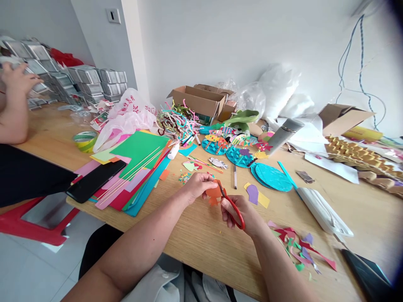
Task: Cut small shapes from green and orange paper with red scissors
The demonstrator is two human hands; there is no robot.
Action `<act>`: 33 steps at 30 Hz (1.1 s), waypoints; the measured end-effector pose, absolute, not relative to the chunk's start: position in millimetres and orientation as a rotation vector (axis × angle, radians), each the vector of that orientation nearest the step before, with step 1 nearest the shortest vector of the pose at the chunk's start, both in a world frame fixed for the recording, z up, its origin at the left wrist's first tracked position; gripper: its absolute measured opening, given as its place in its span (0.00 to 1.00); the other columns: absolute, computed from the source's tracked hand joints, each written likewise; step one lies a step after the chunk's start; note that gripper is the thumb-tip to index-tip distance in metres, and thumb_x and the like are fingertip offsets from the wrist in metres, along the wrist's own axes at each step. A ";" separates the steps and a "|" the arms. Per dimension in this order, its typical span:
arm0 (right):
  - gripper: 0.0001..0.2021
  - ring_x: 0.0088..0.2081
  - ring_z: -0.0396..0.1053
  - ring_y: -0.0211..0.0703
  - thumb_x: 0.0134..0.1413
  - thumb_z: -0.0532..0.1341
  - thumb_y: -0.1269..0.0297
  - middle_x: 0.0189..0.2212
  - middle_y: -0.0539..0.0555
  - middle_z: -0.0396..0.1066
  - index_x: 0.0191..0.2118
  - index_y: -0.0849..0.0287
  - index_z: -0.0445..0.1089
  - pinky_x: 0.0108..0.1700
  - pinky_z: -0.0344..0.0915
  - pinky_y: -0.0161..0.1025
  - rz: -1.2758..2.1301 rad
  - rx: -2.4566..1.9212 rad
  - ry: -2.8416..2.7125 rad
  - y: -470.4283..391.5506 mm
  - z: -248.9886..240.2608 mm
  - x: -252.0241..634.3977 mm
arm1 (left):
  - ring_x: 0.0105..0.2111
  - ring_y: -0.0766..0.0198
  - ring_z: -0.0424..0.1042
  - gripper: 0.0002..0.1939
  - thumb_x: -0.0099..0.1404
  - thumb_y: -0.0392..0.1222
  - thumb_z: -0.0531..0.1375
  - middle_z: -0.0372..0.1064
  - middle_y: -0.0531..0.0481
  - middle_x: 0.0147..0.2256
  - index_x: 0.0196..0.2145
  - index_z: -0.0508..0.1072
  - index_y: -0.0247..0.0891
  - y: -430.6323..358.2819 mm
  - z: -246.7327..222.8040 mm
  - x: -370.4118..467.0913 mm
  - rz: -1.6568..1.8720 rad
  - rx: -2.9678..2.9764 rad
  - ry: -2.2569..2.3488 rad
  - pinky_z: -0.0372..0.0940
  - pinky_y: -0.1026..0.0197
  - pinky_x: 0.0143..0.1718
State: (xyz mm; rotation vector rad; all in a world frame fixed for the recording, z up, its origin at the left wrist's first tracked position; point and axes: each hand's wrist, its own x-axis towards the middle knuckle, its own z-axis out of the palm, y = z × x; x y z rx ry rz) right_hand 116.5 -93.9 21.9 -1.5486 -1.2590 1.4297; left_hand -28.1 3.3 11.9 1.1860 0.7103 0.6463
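Observation:
My left hand (199,186) pinches the edge of an orange paper piece (214,193) above the table, near the middle of the view. Fingers of my right hand (241,212) are wrapped round the handles of red-handled scissors (235,209). The dark blades meet the orange paper beside my left fingertips. To the right of my right hand lie a purple paper shape (252,193) and a yellow paper strip (263,199). A grey pen (235,177) rests just beyond my hands, and small colored bits (184,178) lie beyond my left hand.
Colored sheets (141,147) and a black phone (96,180) lie at the left. Blue discs (273,176) and paper fish (220,142) are farther back. Paper scraps (299,247) and a white power strip (324,212) are at the right. Another person's hand (20,77) shows far left.

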 end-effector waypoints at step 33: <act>0.23 0.11 0.62 0.31 0.45 0.62 0.43 0.12 0.48 0.65 0.20 0.61 0.61 0.12 0.54 0.26 1.437 -1.559 -1.220 -93.1 23.5 115.3 | 0.16 0.73 0.59 0.12 0.47 0.44 0.62 0.66 0.53 0.21 0.26 0.69 0.33 2.6 12.7 -27.1 0.640 1.140 0.716 0.51 0.70 0.12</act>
